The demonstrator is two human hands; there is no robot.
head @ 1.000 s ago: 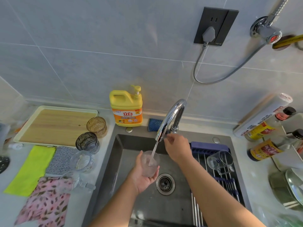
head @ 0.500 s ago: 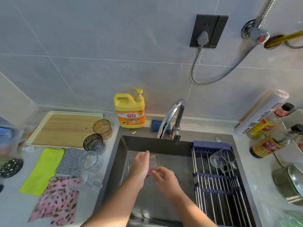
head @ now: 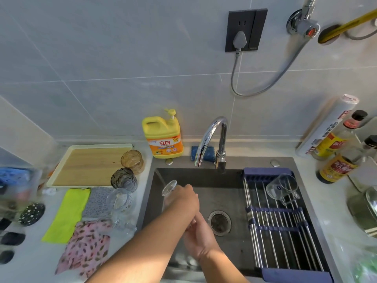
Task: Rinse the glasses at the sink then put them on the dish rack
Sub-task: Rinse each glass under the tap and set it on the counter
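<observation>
My left hand (head: pixel 184 201) grips a clear glass (head: pixel 169 190) over the left part of the sink (head: pixel 234 237). The glass is tilted, with one end pointing up and to the left. My right hand (head: pixel 201 240) lies just below it. Its fingertips are tucked under my left wrist, and their hold is hidden. No water runs from the chrome tap (head: pixel 212 137). The dish rack (head: pixel 279 227) spans the right of the sink, with a clear glass mug (head: pixel 282 188) lying on it. An amber glass (head: pixel 132 161), a smoky glass (head: pixel 123 179) and a clear mug (head: pixel 120 201) stand on the counter to the left.
A yellow detergent bottle (head: pixel 163 137) and a blue sponge (head: pixel 204 153) sit behind the sink. On the left counter are a wooden board on a tray (head: pixel 89 164) and cloths (head: pixel 67 213). Sauce bottles (head: pixel 334 166) and a pot lid (head: pixel 367 209) crowd the right counter.
The water stream has stopped. My right hand came off the tap and down to the glass. My left hand tilted the glass and moved it to the left of the sink.
</observation>
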